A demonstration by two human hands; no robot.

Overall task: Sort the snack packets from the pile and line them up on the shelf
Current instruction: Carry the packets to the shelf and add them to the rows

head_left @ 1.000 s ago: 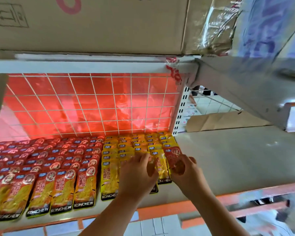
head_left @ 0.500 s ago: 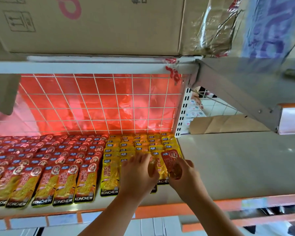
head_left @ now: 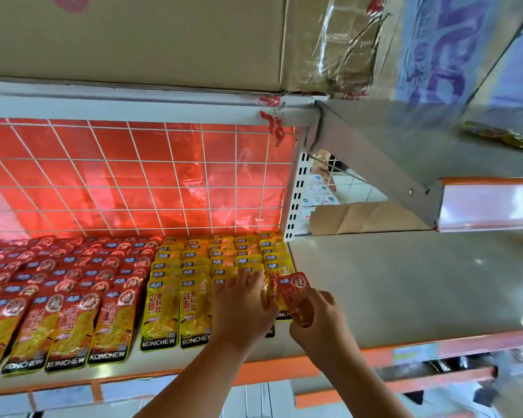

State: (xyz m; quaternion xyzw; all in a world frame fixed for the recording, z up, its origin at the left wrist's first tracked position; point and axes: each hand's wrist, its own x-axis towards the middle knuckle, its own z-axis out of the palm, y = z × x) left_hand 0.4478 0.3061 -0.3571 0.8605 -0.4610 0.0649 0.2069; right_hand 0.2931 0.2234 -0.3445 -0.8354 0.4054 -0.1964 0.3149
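The right hand (head_left: 320, 324) is gripping a red packet (head_left: 295, 292) in its fingers, low in the middle of the frame, just over the last row of yellow packets (head_left: 175, 300). The left hand (head_left: 242, 312) is lying on those yellow packets with bent fingers; I cannot tell if it is holding one. The red one may be getting mixed into the wrong colour. The front packets are lying near the orange edge (head_left: 272, 372) of the shelf (head_left: 405, 282), so a push could be sliding them off. The wire grid (head_left: 133, 176) is blocking the back. Plain grey shelf is showing to the right, giving room.
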